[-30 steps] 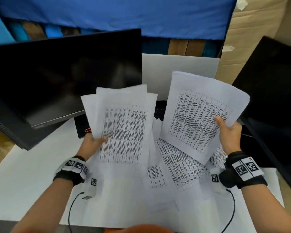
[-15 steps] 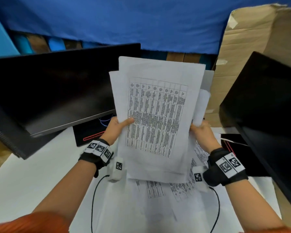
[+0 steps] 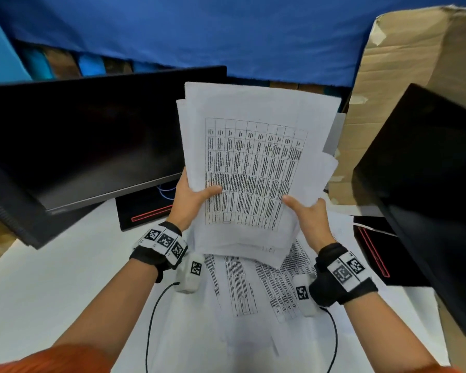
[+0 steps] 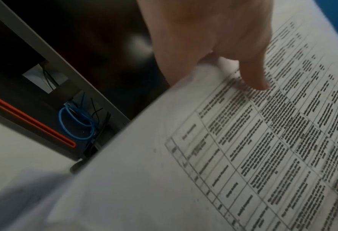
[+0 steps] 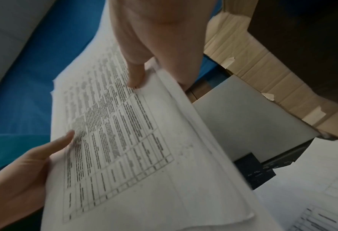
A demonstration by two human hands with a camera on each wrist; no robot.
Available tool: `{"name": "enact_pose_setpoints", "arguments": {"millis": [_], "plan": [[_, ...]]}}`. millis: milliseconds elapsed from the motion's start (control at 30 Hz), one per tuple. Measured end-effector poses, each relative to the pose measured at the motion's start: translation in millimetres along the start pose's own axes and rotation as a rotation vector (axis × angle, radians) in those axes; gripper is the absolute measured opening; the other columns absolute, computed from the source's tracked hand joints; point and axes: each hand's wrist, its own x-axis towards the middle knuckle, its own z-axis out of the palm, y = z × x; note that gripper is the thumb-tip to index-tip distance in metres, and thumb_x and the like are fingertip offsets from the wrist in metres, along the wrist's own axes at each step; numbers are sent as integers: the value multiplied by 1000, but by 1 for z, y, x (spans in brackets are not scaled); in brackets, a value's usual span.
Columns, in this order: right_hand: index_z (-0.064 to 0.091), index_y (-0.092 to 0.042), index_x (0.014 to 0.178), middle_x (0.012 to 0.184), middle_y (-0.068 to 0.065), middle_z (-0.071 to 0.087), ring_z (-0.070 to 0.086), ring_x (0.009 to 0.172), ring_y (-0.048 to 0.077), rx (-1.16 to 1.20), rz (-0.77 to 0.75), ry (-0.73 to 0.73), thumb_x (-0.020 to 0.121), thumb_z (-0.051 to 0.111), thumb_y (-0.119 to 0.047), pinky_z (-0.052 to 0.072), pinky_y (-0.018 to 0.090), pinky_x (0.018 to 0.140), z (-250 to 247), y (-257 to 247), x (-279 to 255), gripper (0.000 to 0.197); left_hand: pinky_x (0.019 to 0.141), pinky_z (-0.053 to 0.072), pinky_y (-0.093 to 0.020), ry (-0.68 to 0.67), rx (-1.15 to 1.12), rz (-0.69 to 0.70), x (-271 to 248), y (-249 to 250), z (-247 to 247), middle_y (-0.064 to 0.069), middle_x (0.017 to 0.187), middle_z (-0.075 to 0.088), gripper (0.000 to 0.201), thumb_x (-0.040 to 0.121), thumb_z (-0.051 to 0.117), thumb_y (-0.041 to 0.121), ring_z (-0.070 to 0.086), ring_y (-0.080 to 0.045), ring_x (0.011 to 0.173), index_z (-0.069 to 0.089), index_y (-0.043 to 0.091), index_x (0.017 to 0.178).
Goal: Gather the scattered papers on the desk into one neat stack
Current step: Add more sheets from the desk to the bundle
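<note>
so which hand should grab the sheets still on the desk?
Probably right. The loose sheets lie just below the right hand; the left hand can keep gripping the held bundle.

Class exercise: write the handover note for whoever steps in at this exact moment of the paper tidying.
Left hand: thumb-on-top grip on the left edge of the held bundle.
Right hand: same on the right edge.
Bundle is raised above the desk, edges uneven.
Done: several sheets gathered.
Left: printed sheets on the desk to collect; then square up and set down.
</note>
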Motion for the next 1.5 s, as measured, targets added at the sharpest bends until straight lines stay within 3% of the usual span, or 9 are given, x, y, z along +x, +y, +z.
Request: {"name": "enact_pose_setpoints", "arguments": {"millis": [100,233,433,533,700,900,1033,1233,1500], "plan": [[60,-26,81,78,-17,66,64,65,-12,-60,-1,-94,76,70,-7,49,8,63,-1,6,1,22,89,53,-27,-116,43,-47,-8,-1,0,11,95,71,43,69,71,2,66,-1,92,58,20,106],[62,-27,85,87,-9,66,64,80,1,-130,44,-136,76,71,-9,52,24,80,-3,17,0,22,84,53,-18,-174,76,-54,-15,-5,3,21,87,73,40,71,69,0,67,2,89,60,27,100],[63,-24,86,88,-9,66,66,69,-10,-59,-15,-154,76,69,-3,52,7,64,-8,2,5,24,72,53,-12,-157,108,-20,-14,17,4,25,79,72,31,75,68,4,67,5,82,62,30,90],[63,-24,96,93,-9,66,64,78,-5,-150,53,-255,76,70,-8,53,14,72,-7,11,2,27,77,56,-19,-151,93,-52,-20,13,3,23,82,73,31,76,66,3,68,2,83,62,28,94],[64,-7,107,97,1,65,62,85,9,-147,56,-145,81,67,-11,47,16,71,-1,16,4,27,80,55,-21,-142,80,-126,-36,-1,1,17,92,73,43,57,79,41,67,0,90,62,34,96],[61,-17,105,95,-10,66,66,83,-1,-90,52,-193,84,53,-37,54,19,75,-8,21,11,29,95,45,-33,-107,177,-165,-40,-18,0,15,103,61,32,82,61,14,61,3,95,53,33,107],[56,-9,118,123,10,60,54,115,24,-400,209,15,92,49,-34,43,43,101,-67,69,27,37,93,44,-29,-72,164,-164,-38,-23,-14,14,104,59,41,84,59,12,58,-8,102,48,20,123],[26,-3,141,146,24,30,29,134,40,-1110,802,75,69,68,-58,32,50,108,-151,150,16,99,70,48,-5,-50,191,-164,-32,-28,-28,31,81,69,32,83,59,6,63,12,85,55,34,98],[22,-5,141,148,25,19,19,136,41,-1269,844,138,63,64,-69,26,57,107,-143,153,6,109,69,48,-3,-71,165,-173,-28,-29,-31,36,81,68,35,83,59,4,63,15,84,54,36,97]]}}
